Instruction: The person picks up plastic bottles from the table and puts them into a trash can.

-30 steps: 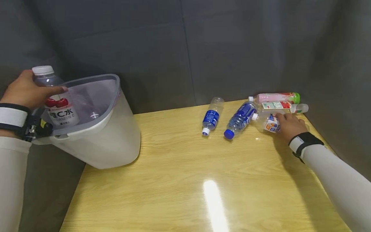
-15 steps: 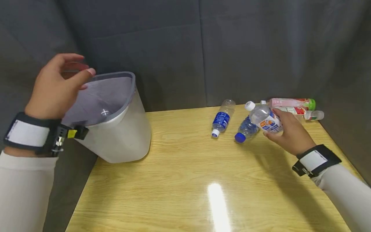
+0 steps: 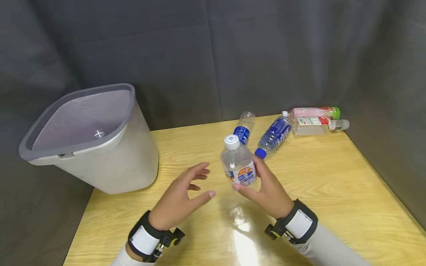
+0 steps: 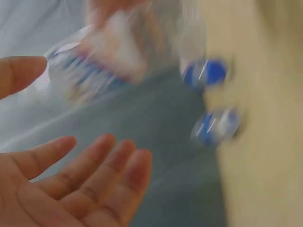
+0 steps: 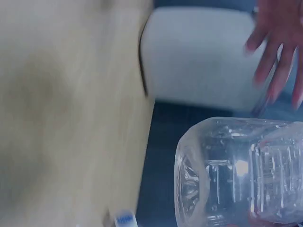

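My right hand (image 3: 271, 194) grips a clear plastic bottle (image 3: 237, 160) above the middle of the table, thumb on the near side of its white, orange and blue label. The bottle stands roughly upright, white cap on top. Its ridged clear base (image 5: 191, 184) fills the lower right of the right wrist view. Just left of the bottle, my left hand (image 3: 181, 199) is held apart from it, holding nothing. In the left wrist view its fingers (image 4: 90, 189) are extended below the blurred bottle (image 4: 94, 71).
A white bin (image 3: 129, 162) with a grey rim and a liner stands at the left, a clear bottle inside. Toward the back lie a blue-labelled bottle (image 3: 242, 132), a blue-capped bottle (image 3: 277, 131), a pink bottle (image 3: 314, 112) and a red-and-white-labelled bottle (image 3: 311, 129).
My left hand let go of the cherry-labelled bottle at the bin and came to the middle. My right hand picked up the orange-and-blue-labelled bottle and carried it left, turning it upright.
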Demonstrator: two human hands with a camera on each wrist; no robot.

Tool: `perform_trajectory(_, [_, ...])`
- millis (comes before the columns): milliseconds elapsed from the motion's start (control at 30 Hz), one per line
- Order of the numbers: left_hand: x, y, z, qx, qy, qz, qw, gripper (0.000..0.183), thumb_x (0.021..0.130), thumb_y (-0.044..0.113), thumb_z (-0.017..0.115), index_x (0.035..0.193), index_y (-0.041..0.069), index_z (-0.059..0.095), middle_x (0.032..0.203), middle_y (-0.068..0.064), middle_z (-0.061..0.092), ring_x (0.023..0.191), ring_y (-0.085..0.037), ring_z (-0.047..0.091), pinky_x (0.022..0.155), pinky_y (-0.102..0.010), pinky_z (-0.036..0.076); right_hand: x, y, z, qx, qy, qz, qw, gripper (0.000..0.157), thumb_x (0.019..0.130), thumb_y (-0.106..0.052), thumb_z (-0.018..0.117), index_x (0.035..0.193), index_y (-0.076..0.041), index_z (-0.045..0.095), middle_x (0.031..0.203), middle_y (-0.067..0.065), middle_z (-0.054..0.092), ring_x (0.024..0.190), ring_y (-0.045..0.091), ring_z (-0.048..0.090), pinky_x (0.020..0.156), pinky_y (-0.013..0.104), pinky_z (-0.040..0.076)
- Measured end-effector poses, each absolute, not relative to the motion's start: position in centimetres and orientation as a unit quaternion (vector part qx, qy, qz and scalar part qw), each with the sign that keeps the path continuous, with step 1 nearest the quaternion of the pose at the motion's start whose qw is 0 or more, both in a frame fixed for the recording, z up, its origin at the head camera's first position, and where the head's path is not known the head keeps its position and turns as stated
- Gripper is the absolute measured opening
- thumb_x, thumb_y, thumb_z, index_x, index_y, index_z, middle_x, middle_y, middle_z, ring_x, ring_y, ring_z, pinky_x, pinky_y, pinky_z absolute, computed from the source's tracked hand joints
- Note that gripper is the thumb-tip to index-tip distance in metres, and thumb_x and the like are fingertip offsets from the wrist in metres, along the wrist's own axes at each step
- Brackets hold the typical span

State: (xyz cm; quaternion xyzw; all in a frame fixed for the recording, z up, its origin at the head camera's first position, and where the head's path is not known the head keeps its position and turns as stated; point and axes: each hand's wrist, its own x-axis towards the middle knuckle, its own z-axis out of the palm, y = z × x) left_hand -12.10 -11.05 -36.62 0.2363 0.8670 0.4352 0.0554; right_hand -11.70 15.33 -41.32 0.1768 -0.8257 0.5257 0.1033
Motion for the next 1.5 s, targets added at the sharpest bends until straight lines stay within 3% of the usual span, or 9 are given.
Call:
perform_trajectory(133, [-11.5,-8.7,-40.6,0.223,0.831,0.498,0.112,0.083,0.088,0.035,0.078,0.156,0.029,0.031,0.146,0.008,0.052,0.130,-0.013,0.052,0.101,-0.041,0.051,-10.3,13.1,-42.7,0.163,-0.799,0.574,0.068,0.079,0.088,-0.022,0.079,0.154,-0.017,0.034,0.138,0.006,0.060,0.125,0.022,0.060,0.107,0.052,0.047])
perform_trajectory(367, [-10.9,-7.0,-44.2,0.178,0.806,0.556,0.097,0.086,0.085,0.033,0.080,0.154,0.025,0.030,0.140,0.003,0.057,0.123,-0.017,0.058,0.104,-0.045,0.047,-9.5,11.7,-44.9,0.153,-0.786,0.597,0.047,0.077,0.089,-0.025,0.078,0.153,-0.019,0.034,0.135,0.003,0.061,0.121,0.019,0.061,0.106,0.044,0.049])
perform_trajectory(667, [-11.2,-6.9,-44.5,0.186,0.807,0.556,0.068,0.083,0.084,0.025,0.081,0.152,0.023,0.035,0.137,0.002,0.060,0.119,-0.017,0.061,0.103,-0.043,0.050,-9.8,11.8,-45.0,0.174,-0.787,0.589,0.064,0.078,0.089,-0.024,0.079,0.153,-0.019,0.035,0.135,0.003,0.061,0.120,0.018,0.061,0.105,0.043,0.050])
perform_trajectory(833, [-11.4,-7.2,-43.3,0.186,0.810,0.554,0.053,0.081,0.084,0.028,0.082,0.152,0.024,0.036,0.139,0.003,0.059,0.121,-0.017,0.060,0.104,-0.048,0.049,-10.3,12.0,-43.9,0.201,-0.791,0.573,0.071,0.078,0.090,-0.023,0.077,0.154,-0.018,0.033,0.140,0.005,0.058,0.126,0.021,0.059,0.108,0.045,0.049])
perform_trajectory(967, [-11.7,-8.4,-41.3,0.173,0.818,0.547,0.028,0.083,0.083,0.033,0.084,0.151,0.030,0.037,0.140,0.005,0.058,0.122,-0.018,0.061,0.107,-0.051,0.047,-11.1,13.0,-42.5,0.255,-0.805,0.530,0.082,0.070,0.097,-0.017,0.068,0.157,-0.016,0.031,0.152,0.008,0.048,0.137,0.026,0.051,0.111,0.047,0.046])
perform_trajectory(1133, [-12.8,-12.5,-36.3,0.178,0.835,0.516,-0.068,0.083,0.083,0.022,0.084,0.151,0.025,0.038,0.139,-0.003,0.061,0.118,-0.022,0.063,0.105,-0.051,0.047,-13.8,15.8,-40.7,0.279,-0.852,0.432,0.095,0.062,0.101,-0.023,0.062,0.156,-0.015,0.034,0.154,0.010,0.046,0.141,0.028,0.047,0.112,0.048,0.046])
perform_trajectory(1267, [-13.4,-16.1,-30.6,0.195,0.840,0.477,-0.168,0.081,0.082,0.006,0.082,0.150,0.021,0.041,0.138,-0.003,0.058,0.118,-0.017,0.060,0.103,-0.031,0.048,-17.0,19.2,-40.2,0.254,-0.902,0.342,0.073,0.054,0.104,-0.034,0.056,0.152,-0.013,0.042,0.151,0.013,0.047,0.139,0.033,0.049,0.112,0.053,0.045])
perform_trajectory(1367, [-13.2,-18.2,-26.2,0.194,0.837,0.449,-0.245,0.081,0.078,-0.002,0.081,0.147,0.021,0.045,0.135,0.003,0.054,0.118,-0.011,0.057,0.099,-0.017,0.047,-19.6,21.9,-40.6,0.233,-0.926,0.290,0.057,0.048,0.107,-0.031,0.050,0.148,-0.006,0.047,0.151,0.019,0.046,0.137,0.040,0.049,0.111,0.057,0.044])
perform_trajectory(1500, [-13.6,-20.9,-21.1,0.150,0.847,0.408,-0.307,0.081,0.076,-0.001,0.082,0.145,0.025,0.049,0.133,0.010,0.054,0.116,-0.008,0.057,0.095,-0.012,0.047,-22.8,25.1,-41.5,0.188,-0.957,0.217,0.044,0.052,0.102,-0.021,0.055,0.148,0.000,0.043,0.149,0.027,0.043,0.135,0.049,0.048,0.110,0.061,0.042])
